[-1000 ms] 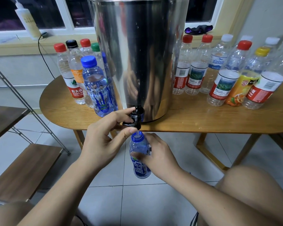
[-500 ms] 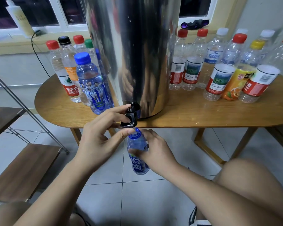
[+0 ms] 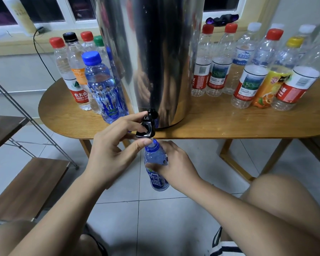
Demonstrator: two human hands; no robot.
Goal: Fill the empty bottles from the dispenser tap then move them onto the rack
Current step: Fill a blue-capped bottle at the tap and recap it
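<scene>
Hardly anything has shifted: my left hand (image 3: 111,150) still pinches the tap (image 3: 146,126), my right hand (image 3: 175,163) grips the blue bottle (image 3: 152,154) just below it, mouth under the spout, so filling probably goes on.

- Oval wooden table (image 3: 220,124) on light wood legs, standing on pale tiled floor (image 3: 146,218).
- Steel dispenser (image 3: 155,61) at centre, base near the front edge.
- L of it: bunch of capped bottles, approx. 6 (some hidden), with blue-cap bottle (image 3: 102,85) frontmost.
- R of it: clear capped bottles in loose rows, incl. orange-label bottle (image 3: 270,85) w/ yellow cap.
- Far L: rack shelf (image 3: 26,187), a brown board.
</scene>
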